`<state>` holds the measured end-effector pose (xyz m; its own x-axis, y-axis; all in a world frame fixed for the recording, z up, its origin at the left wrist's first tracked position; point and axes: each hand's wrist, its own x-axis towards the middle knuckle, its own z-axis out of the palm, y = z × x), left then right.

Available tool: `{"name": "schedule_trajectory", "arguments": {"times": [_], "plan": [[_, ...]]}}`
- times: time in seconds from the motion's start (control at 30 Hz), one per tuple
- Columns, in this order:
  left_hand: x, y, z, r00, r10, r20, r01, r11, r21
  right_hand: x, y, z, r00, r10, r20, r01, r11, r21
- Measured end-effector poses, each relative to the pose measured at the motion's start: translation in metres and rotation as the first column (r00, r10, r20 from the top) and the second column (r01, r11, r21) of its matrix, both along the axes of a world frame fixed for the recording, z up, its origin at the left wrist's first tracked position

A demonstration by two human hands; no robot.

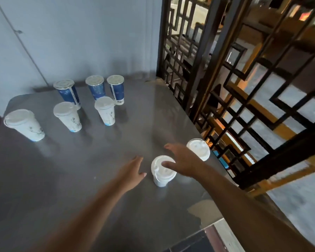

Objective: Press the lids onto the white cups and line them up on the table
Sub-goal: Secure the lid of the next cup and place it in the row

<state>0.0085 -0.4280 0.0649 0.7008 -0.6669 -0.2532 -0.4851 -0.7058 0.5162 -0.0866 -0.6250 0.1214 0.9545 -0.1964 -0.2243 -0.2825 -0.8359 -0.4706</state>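
Near white cup (160, 181), upright on grey table (80, 179): right hand (182, 160) spread over its lid (158, 170), fingers extended and gripping nothing, apparently touching the lid, though blur obscures contact. Left hand (133, 171) lies just left of this cup, flat, fingers straight, empty. Second lidded white cup (198, 149) stands just beyond-right of it; three lidded white cups (67, 116) are well beyond-left, with blue cups (95, 87) behind those.

The 1 head camera is looking forward and down across the grey table (44, 179) from its near edge, sitting close above the person's outstretched arms (98, 206) and facing the wall (80, 42) and lattice screen (210, 60).
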Motion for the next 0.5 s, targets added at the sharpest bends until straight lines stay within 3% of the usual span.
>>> {"name": "schedule_trajectory", "arguments": {"times": [0.13, 0.27, 0.5], "plan": [[-0.018, -0.007, -0.013, 0.994, 0.053, -0.093, -0.057, 0.997, -0.048, -0.02, 0.006, -0.018, 0.996, 0.083, 0.027, -0.084, 0.996, 0.011], [-0.028, -0.011, -0.028, 0.958, -0.028, -0.284, -0.024, 0.984, -0.179, -0.02, 0.012, -0.029, 0.995, 0.097, 0.034, -0.097, 0.995, 0.021], [-0.035, -0.025, -0.039, 0.941, 0.034, -0.337, -0.138, 0.946, -0.292, -0.017, 0.013, -0.039, 0.998, 0.03, 0.052, -0.036, 0.993, 0.111]]}}
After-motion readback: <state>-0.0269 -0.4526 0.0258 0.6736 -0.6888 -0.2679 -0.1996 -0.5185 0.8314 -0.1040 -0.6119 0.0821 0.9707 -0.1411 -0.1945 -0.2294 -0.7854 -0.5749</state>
